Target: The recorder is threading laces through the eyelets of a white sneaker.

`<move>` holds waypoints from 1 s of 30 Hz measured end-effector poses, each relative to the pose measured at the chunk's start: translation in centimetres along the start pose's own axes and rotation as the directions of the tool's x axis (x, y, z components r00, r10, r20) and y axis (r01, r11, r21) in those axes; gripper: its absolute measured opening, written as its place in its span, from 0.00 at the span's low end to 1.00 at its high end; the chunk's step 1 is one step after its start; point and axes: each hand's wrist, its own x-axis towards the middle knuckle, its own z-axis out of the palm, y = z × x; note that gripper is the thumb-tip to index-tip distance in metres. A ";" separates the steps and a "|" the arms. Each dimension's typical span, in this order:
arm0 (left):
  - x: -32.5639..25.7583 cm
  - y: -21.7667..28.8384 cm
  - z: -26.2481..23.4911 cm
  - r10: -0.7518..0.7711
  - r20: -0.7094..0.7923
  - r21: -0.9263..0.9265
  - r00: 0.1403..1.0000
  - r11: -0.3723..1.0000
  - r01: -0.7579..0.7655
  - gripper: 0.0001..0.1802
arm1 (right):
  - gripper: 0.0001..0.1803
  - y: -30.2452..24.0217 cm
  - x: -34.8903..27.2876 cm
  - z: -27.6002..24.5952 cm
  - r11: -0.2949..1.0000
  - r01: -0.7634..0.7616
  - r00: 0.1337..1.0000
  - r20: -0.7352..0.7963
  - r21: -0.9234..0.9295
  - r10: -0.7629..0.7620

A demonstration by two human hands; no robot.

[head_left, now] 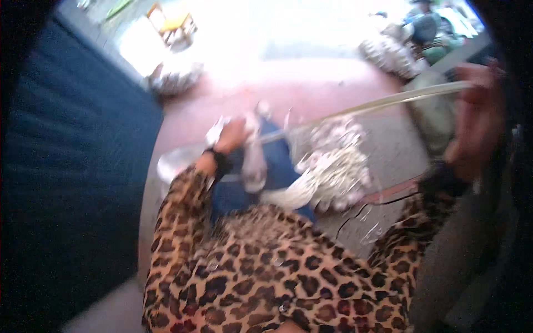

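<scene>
A long pale flat strip (388, 101) stretches slantwise from my lap up to the right. Raised at the far right, my right hand (478, 119) is closed on its upper end. My left hand (233, 135) is low, left of the middle, beside a white bundle (215, 131) and a whitish elongated thing (254, 166). Motion blur smears its fingers, so its grip cannot be made out. To the right of my legs lies a heap of pale stems or strips with roundish whitish lumps (338, 166), part of it trailing over my blue trousers (280, 161).
A dark blue cloth wall (83, 166) rises on the left. A clear plastic bag (173, 164) lies left of my legs. Filled sacks (391, 55) stand at the far right, another pile (176, 79) at the far left. A black cord (363, 208) runs near my right arm.
</scene>
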 end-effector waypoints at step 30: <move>-16.7 -18.5 -15.6 -0.806 0.166 -0.924 0.568 0.073 0.375 0.07 | 0.11 41.0 -30.2 -12.1 0.668 -0.692 0.646 0.178 -0.271 0.742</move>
